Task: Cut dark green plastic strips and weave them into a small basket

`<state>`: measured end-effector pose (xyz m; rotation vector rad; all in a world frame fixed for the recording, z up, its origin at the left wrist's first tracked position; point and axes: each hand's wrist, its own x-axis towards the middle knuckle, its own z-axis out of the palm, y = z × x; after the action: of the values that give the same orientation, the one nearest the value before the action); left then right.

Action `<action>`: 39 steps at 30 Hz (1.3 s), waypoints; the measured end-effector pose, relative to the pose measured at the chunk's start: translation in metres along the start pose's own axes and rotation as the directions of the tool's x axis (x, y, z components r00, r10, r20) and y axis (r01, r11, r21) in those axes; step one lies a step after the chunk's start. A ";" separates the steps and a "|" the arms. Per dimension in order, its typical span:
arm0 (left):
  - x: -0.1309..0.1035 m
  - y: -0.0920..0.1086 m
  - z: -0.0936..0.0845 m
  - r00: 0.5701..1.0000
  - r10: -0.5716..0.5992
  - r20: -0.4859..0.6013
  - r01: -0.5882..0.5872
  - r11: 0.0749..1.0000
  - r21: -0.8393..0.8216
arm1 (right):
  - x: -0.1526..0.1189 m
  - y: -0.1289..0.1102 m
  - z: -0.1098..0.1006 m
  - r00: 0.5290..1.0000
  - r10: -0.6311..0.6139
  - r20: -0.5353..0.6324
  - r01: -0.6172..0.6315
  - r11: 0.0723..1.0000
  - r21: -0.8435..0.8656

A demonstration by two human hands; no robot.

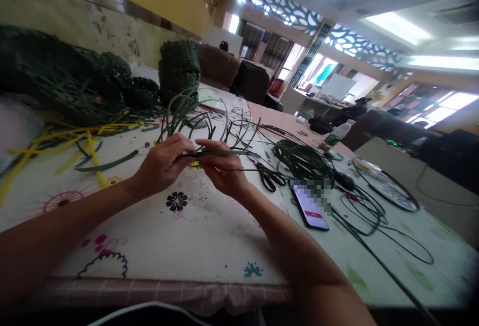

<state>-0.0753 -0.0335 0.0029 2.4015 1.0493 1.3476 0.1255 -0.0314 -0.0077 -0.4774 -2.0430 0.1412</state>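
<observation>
My left hand (162,163) and my right hand (224,173) meet over the middle of the table, fingers closed on a dark green flat strip (224,153). The strip runs sideways between them and past my right fingers. Behind the hands, several thin green strips (175,111) stand up and curl over in loops, spreading from the work I hold. A bit of yellow (193,164) shows between the two hands. My fingers hide where the strips join. Right of my right hand lies a pair of black-handled scissors (270,177).
Dark green woven baskets (179,69) stand at the back left, with yellow strips (92,151) in front. A coil of green strip (299,159), a phone (310,208) and loose loops (374,216) lie on the right. One long strip trails over the near edge.
</observation>
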 end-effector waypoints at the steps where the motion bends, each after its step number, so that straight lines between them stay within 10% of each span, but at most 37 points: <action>1: 0.001 0.000 -0.001 0.999 -0.022 -0.034 0.023 1.000 0.017 | -0.001 0.000 0.001 0.998 0.056 -0.040 -0.055 0.998 0.026; 7: 0.002 -0.007 -0.002 0.978 -0.166 -0.125 0.172 0.985 0.034 | -0.005 0.000 0.006 0.960 0.253 -0.116 -0.241 0.964 0.111; 15: -0.001 -0.017 -0.003 0.997 -0.064 0.046 0.057 0.988 0.144 | -0.004 -0.001 0.005 0.983 0.154 -0.098 -0.149 0.987 0.060; 26: 0.006 -0.007 -0.005 0.977 -0.214 -0.006 0.211 0.960 0.184 | -0.008 -0.002 0.010 0.985 -0.084 0.152 0.113 0.975 -0.191; 39: 0.000 0.004 0.001 0.911 -0.404 0.087 0.400 0.915 0.061 | -0.014 0.008 0.015 0.979 0.159 -0.124 -0.162 0.987 -0.015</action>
<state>-0.0726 -0.0364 0.0038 2.0925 1.4562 1.0625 0.1213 -0.0283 -0.0289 -0.6517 -1.8875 0.1792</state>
